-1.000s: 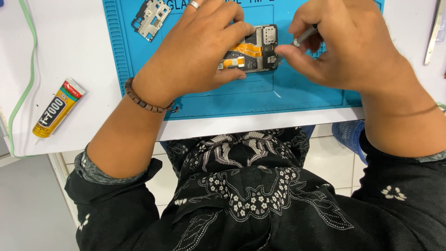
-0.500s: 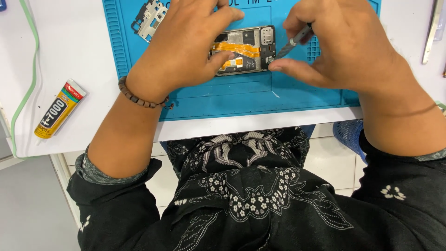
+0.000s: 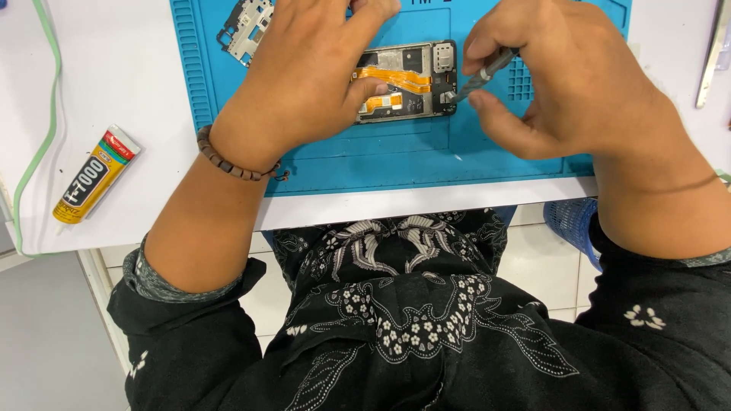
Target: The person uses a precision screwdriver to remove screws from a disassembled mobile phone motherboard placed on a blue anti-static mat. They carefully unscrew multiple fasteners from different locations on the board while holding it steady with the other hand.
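An opened phone (image 3: 411, 80) with an orange flex cable lies on the blue work mat (image 3: 396, 164). My left hand (image 3: 304, 76) rests on its left part and holds it down with thumb and fingers. My right hand (image 3: 563, 84) pinches a thin metal screwdriver (image 3: 481, 74), whose tip touches the phone's lower right corner. A beaded bracelet sits on my left wrist.
A loose metal phone frame part (image 3: 245, 29) lies on the mat's upper left. A yellow glue tube (image 3: 95, 175) and a pale green cable (image 3: 46, 114) lie on the white table at left. Metal tweezers (image 3: 716, 46) sit at the far right. A blue basket (image 3: 571, 224) stands below the table.
The phone has come more into view as my left hand shifted left. My right hand has moved the screwdriver tip down to the phone's lower right corner.
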